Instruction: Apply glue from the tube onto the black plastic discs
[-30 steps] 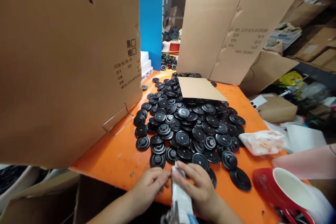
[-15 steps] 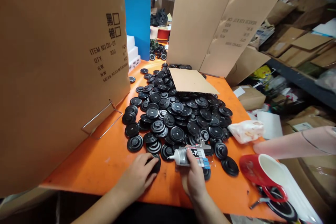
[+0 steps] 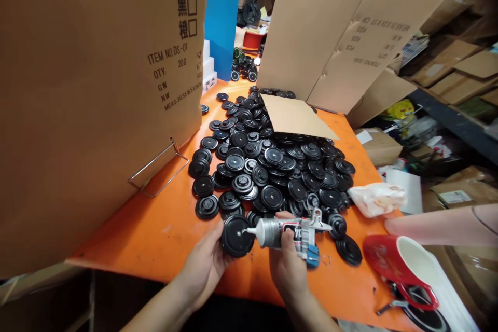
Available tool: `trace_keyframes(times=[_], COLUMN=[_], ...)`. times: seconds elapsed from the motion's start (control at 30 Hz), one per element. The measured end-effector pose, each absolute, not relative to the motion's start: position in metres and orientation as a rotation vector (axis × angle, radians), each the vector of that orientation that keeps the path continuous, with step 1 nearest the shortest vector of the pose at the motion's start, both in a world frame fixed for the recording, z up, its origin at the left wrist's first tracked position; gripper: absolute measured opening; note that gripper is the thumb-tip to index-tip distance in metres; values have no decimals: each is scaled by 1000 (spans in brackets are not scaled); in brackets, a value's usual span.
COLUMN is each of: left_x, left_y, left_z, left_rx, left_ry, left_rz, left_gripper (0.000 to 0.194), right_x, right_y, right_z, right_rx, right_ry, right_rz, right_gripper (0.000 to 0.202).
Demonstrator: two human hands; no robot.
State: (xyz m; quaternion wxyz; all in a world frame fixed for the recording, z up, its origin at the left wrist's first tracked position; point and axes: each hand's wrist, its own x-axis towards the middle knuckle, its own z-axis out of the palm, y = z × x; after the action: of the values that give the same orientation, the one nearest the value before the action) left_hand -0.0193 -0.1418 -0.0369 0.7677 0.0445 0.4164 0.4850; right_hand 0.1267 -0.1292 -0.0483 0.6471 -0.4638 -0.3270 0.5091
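My left hand (image 3: 204,262) grips a round black disc (image 3: 234,241) by its left edge, its flat face tilted up toward me. My right hand (image 3: 288,264) is wrapped round a glue tube (image 3: 278,233) with a white nozzle, lying sideways. The nozzle tip is over the middle of the disc, where a small pale spot shows. A metal binder clip (image 3: 317,220) and a blue clip (image 3: 313,255) are fixed at the tube's rear end. Just beyond both hands lies a large pile of similar black discs (image 3: 272,197).
A cardboard sheet (image 3: 298,116) rests on the pile. Large cartons (image 3: 116,129) stand left and behind (image 3: 322,21). A wire stand (image 3: 163,174) is at left. On the right are a plastic bag (image 3: 377,198), a pink roll (image 3: 431,225) and a red mug (image 3: 383,257).
My left hand has lifted a disc from the table and turned its face up. My right hand has the tube's nozzle over it. The whole view has shifted slightly.
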Motion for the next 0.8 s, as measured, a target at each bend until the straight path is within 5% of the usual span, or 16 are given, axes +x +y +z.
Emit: trace_keyframes(times=[0.5,0.67,0.8], left_x=[-16,-16,-17], left_y=[-153,-155,-156], left_z=[-23,-23,-26], left_rx=[238,247,240], left_ry=[789,821,861], left_rz=[1034,1030,1051], left_gripper=[38,36,34], right_x=[117,116,115], right_y=[-119,-120,-125], right_z=[-23,-24,-30], right_rx=[-908,-954,-1053], right_ry=[75,16,-289], right_rz=[1876,1866,1551], right_gripper=[24,24,25])
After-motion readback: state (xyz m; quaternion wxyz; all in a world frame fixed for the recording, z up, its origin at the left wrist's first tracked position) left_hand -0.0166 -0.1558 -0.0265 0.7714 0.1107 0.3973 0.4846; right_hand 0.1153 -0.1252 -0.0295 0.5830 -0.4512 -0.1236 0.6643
